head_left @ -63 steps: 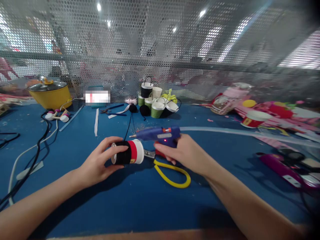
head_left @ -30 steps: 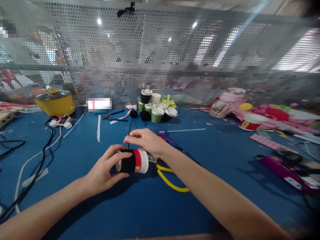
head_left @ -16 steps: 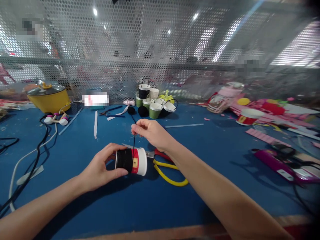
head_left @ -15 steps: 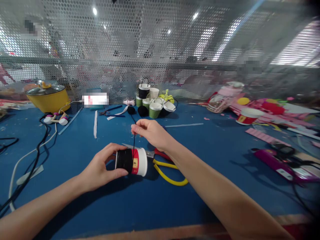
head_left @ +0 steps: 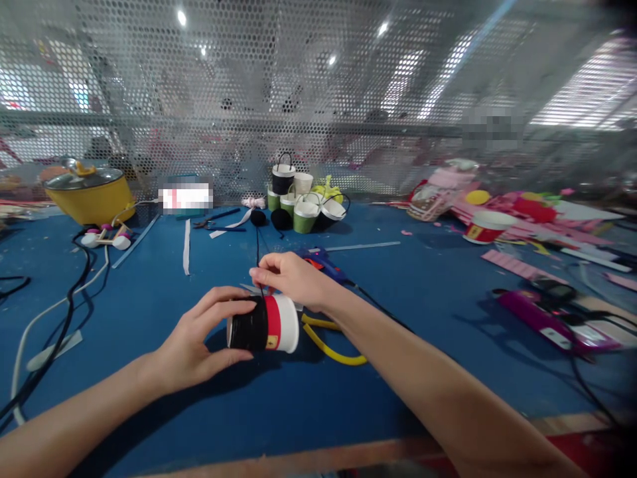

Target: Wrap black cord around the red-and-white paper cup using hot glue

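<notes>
A red and white paper cup [head_left: 282,324] lies on its side in the air over the blue table, its lower half wrapped in black cord. My left hand [head_left: 199,335] holds it from the left, fingers on top and thumb beneath. Just above the cup, my right hand [head_left: 286,275] pinches the black cord [head_left: 257,249], which runs back to a small black ball of cord [head_left: 257,218]. Scissors with yellow and red handles [head_left: 333,344] lie behind the cup, partly covered by my right forearm. A blue glue gun [head_left: 323,262] lies beyond the right wrist.
Several small cord-wrapped cups [head_left: 304,216] stand at the back. A yellow pot [head_left: 92,196] is at the back left, with cables [head_left: 74,299] below it. Pliers [head_left: 216,218], a purple power strip [head_left: 547,318] and another red-white cup [head_left: 488,228] lie around.
My right hand has come down closer to the cup, shortening the cord between them. The cup has turned in my left hand, its yellow label now lower. The glue gun has come into sight.
</notes>
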`<action>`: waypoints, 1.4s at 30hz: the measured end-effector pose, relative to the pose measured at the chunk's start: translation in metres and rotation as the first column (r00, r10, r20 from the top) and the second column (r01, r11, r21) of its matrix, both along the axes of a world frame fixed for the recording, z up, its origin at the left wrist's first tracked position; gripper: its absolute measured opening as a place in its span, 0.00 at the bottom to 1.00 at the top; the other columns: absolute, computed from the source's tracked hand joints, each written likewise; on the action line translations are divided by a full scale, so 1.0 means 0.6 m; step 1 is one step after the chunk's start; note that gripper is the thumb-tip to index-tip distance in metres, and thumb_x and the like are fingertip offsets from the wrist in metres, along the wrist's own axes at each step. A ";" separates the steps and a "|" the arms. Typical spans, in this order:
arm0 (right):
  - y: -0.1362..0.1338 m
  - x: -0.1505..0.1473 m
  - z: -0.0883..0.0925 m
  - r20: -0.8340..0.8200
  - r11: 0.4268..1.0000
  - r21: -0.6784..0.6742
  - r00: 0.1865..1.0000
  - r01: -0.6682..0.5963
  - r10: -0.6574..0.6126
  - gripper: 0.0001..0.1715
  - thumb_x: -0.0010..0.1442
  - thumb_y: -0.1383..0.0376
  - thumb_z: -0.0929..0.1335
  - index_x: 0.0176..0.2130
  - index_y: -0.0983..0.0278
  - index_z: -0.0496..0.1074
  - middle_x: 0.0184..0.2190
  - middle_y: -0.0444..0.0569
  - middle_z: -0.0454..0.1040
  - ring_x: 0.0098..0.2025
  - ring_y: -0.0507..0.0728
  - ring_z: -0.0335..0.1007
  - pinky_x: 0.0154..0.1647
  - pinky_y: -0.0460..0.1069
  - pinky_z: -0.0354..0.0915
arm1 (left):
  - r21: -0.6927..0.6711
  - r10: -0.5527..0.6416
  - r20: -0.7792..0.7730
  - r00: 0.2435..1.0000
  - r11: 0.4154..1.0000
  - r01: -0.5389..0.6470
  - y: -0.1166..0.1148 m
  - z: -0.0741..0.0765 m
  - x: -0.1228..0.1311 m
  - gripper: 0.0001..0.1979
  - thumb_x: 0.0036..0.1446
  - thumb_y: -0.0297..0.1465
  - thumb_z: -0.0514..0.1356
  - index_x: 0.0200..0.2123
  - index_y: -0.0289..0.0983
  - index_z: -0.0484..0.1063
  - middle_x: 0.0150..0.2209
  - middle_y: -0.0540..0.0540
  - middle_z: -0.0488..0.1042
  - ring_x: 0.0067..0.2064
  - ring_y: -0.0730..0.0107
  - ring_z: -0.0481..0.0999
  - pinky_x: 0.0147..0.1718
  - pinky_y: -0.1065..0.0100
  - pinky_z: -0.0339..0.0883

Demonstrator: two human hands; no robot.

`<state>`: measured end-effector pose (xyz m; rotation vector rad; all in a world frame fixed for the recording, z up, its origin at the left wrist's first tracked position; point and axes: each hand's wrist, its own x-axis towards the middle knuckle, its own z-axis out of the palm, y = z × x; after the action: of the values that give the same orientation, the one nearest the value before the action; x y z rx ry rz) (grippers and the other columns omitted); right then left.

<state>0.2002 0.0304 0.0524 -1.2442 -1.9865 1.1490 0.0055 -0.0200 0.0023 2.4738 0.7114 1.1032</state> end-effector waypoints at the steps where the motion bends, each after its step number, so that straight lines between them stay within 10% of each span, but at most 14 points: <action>1: -0.001 0.000 0.000 0.001 1.000 -0.015 1.000 -0.012 0.012 0.18 0.52 0.53 0.68 0.23 0.65 0.66 0.19 0.40 0.65 0.22 0.48 0.56 0.25 0.46 0.53 | 0.032 0.000 -0.012 1.000 0.999 0.000 -0.001 0.000 -0.001 0.23 0.53 0.31 0.62 0.52 0.40 0.61 0.50 0.39 0.66 0.52 0.60 0.69 0.49 0.60 0.67; 19: -0.006 0.003 0.008 0.254 0.991 -0.038 0.958 -0.128 0.134 0.14 0.60 0.59 0.62 0.27 0.64 0.60 0.23 0.40 0.59 0.26 0.49 0.53 0.26 0.46 0.51 | 0.207 -0.013 -0.074 0.997 0.978 0.029 0.001 -0.007 0.001 0.21 0.57 0.25 0.57 0.54 0.40 0.58 0.53 0.37 0.62 0.56 0.58 0.64 0.50 0.57 0.67; 26: -0.014 -0.001 0.015 0.308 0.990 0.122 0.951 -0.067 0.026 0.15 0.61 0.61 0.60 0.25 0.63 0.57 0.22 0.39 0.59 0.26 0.49 0.54 0.27 0.46 0.52 | -0.177 0.079 -0.001 0.997 0.981 -0.077 0.003 -0.010 0.001 0.34 0.50 0.36 0.64 0.57 0.41 0.54 0.54 0.37 0.63 0.55 0.52 0.66 0.51 0.53 0.64; 33: -0.033 -0.009 0.005 0.307 0.960 0.276 0.950 -0.043 -0.046 0.12 0.61 0.61 0.60 0.27 0.62 0.58 0.24 0.41 0.63 0.26 0.51 0.57 0.27 0.47 0.52 | -0.689 0.061 0.201 0.978 0.718 0.097 0.002 -0.002 0.011 0.22 0.55 0.38 0.59 0.49 0.37 0.59 0.39 0.43 0.72 0.41 0.62 0.74 0.42 0.61 0.69; 42: -0.014 -0.004 0.015 0.079 0.990 0.130 0.996 -0.057 0.047 0.13 0.57 0.60 0.64 0.25 0.64 0.61 0.22 0.39 0.60 0.24 0.48 0.54 0.26 0.46 0.53 | -0.403 0.031 0.092 0.995 0.915 0.009 0.002 0.000 0.007 0.19 0.53 0.31 0.61 0.48 0.39 0.62 0.45 0.43 0.68 0.47 0.62 0.71 0.46 0.61 0.68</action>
<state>0.1981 0.0218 0.0612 -1.1908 -2.1254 0.9903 0.0098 -0.0188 0.0021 2.0563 0.8301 0.9583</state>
